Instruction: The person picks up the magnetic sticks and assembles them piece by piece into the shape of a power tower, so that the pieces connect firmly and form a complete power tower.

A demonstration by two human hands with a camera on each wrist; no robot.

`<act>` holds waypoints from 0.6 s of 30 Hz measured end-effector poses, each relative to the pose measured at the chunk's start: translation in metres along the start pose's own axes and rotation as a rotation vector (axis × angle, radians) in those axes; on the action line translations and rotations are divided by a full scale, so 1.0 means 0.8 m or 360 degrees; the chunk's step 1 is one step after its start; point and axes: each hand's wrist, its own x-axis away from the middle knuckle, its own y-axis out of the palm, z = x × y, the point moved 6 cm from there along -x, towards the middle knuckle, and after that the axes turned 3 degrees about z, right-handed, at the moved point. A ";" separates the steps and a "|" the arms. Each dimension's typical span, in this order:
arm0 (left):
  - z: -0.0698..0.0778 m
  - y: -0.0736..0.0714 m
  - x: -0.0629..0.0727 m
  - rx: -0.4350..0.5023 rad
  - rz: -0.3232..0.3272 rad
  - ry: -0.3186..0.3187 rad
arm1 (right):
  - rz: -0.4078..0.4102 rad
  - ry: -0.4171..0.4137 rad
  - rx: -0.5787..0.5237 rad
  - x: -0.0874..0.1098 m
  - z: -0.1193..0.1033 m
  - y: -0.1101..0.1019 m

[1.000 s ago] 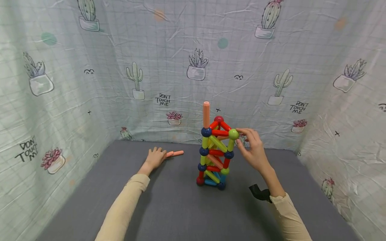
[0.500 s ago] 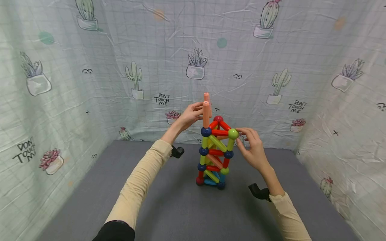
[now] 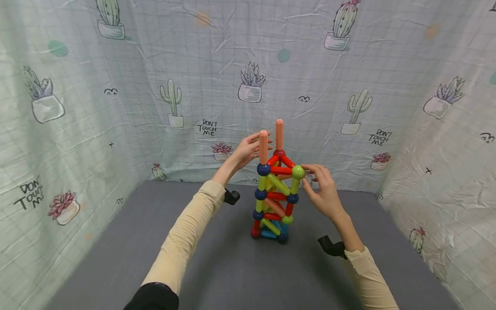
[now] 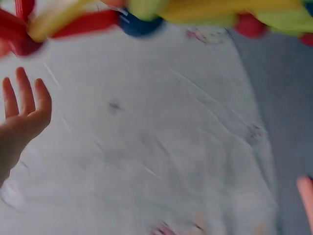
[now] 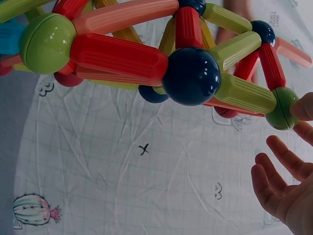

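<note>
A tower of magnetic rods and balls [image 3: 277, 196] in red, green, blue and orange stands upright on the grey table. From its top blue ball [image 3: 264, 169] an orange rod [image 3: 264, 148] rises. A second orange rod [image 3: 279, 135] stands upright on the red ball [image 3: 279, 153] behind it. My left hand [image 3: 246, 150] is beside these rods, partly hidden by the front one; in the left wrist view its fingers [image 4: 27, 95] are spread and hold nothing. With thumb and forefinger my right hand [image 3: 323, 189] pinches the green ball [image 5: 282, 108] at the top right corner.
Behind the table hangs a pale cactus-print cloth [image 3: 217, 86]. One more orange rod [image 4: 307, 198] lies on the grey table [image 4: 288, 122] at the edge of the left wrist view. Black wrist mounts [image 3: 332, 246] stick out from both wrists.
My left hand took an orange rod from the table and raised it to the tower top. That rod now stands on the red ball, let go. My right hand kept its place.
</note>
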 end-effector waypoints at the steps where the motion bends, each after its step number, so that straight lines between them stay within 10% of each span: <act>1: -0.018 -0.015 -0.002 -0.0049 0.0073 -0.0007 | -0.0001 0.0004 0.0002 0.000 0.000 0.000; 5: -0.109 -0.082 0.002 -0.0571 0.0243 0.0179 | -0.0003 0.0013 0.0006 0.000 0.002 -0.001; 10: -0.197 -0.128 0.024 -0.1459 0.0305 0.0072 | -0.0003 0.0011 -0.0006 0.000 0.002 -0.001; 12: -0.196 -0.119 0.053 -0.1790 0.0268 -0.0103 | -0.0007 0.0005 -0.0016 0.000 0.002 0.000; 18: -0.238 -0.113 0.091 -0.2299 0.0149 -0.0143 | -0.0018 0.0006 -0.0024 0.001 0.002 0.000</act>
